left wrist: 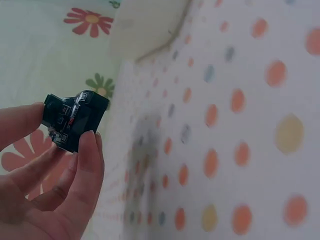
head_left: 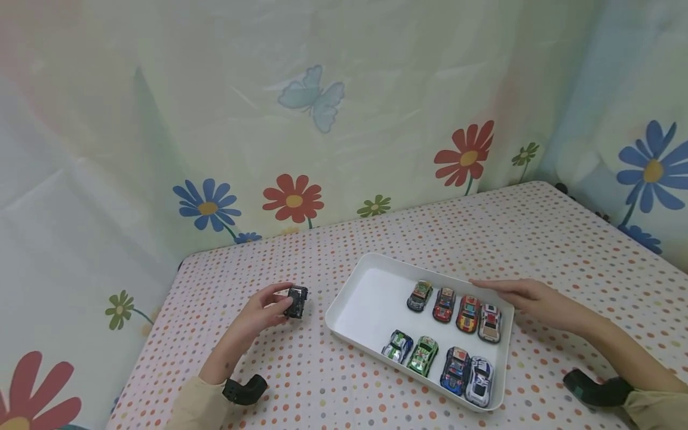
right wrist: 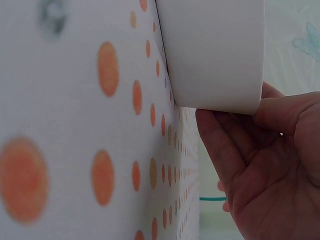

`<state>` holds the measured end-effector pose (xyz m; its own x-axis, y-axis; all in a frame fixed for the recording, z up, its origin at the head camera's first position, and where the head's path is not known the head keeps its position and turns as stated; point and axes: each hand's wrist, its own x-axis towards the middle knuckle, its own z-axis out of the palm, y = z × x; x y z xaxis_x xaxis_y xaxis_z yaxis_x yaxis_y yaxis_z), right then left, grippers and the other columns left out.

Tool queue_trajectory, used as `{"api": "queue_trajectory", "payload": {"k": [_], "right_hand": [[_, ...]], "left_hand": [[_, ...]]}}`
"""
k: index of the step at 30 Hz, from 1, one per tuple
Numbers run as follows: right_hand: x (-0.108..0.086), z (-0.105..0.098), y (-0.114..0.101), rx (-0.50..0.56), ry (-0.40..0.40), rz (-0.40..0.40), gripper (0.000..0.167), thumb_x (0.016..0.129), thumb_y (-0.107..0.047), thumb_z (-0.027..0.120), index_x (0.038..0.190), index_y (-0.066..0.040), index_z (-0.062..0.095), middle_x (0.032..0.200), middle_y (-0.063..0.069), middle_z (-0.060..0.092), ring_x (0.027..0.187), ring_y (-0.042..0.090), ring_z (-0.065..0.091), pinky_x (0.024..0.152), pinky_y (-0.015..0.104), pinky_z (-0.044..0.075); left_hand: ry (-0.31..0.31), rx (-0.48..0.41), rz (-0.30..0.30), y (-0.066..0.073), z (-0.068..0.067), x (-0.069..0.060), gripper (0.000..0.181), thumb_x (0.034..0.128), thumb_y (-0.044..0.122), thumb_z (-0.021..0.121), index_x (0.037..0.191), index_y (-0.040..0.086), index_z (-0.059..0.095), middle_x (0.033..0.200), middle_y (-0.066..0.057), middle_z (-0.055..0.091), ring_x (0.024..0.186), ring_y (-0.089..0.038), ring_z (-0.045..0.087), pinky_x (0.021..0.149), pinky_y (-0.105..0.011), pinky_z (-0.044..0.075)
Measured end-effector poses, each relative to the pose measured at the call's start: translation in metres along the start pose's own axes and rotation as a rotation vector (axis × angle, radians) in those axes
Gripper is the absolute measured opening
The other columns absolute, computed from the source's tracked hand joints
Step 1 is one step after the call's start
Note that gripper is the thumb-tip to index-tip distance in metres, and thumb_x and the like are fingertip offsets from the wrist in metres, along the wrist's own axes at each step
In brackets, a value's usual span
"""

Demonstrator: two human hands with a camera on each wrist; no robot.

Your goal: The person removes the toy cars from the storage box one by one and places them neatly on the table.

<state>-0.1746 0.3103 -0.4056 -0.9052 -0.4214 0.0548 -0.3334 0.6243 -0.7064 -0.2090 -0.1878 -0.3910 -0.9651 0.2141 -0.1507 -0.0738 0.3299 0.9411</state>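
My left hand (head_left: 257, 313) holds a small black toy car (head_left: 296, 301) between thumb and fingers, left of the white tray (head_left: 355, 345). In the left wrist view the black car (left wrist: 77, 120) is raised above the cloth, tilted in the fingertips of the left hand (left wrist: 55, 185). My right hand (head_left: 543, 303) touches the tray's far right corner with its fingers extended. In the right wrist view the fingers of the right hand (right wrist: 270, 160) lie against the tray's outer wall (right wrist: 215, 55). Several coloured toy cars, among them a green one (head_left: 423, 356), stand in two rows in the tray.
A dotted cloth (head_left: 301, 370) covers the table under the tray. Behind it hangs a curtain (head_left: 376, 89) with flowers and a butterfly. Small dark objects (head_left: 561, 188) show beyond the table's far right edge.
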Motion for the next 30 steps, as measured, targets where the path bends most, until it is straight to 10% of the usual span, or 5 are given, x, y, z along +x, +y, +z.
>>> {"api": "queue_trajectory", "payload": {"k": [30], "right_hand": [[-0.001, -0.001, 0.001, 0.023, -0.004, 0.013, 0.038, 0.098, -0.001, 0.042, 0.135, -0.004, 0.05, 0.134, 0.022, 0.046, 0.118, 0.044, 0.042, 0.088, 0.05, 0.041]], "left_hand": [[0.044, 0.415, 0.033, -0.01, 0.009, -0.008, 0.032, 0.0933, 0.017, 0.059, 0.123, 0.005, 0.059, 0.102, -0.005, 0.059, 0.089, -0.02, 0.056, 0.071, -0.037, 0.046]]}}
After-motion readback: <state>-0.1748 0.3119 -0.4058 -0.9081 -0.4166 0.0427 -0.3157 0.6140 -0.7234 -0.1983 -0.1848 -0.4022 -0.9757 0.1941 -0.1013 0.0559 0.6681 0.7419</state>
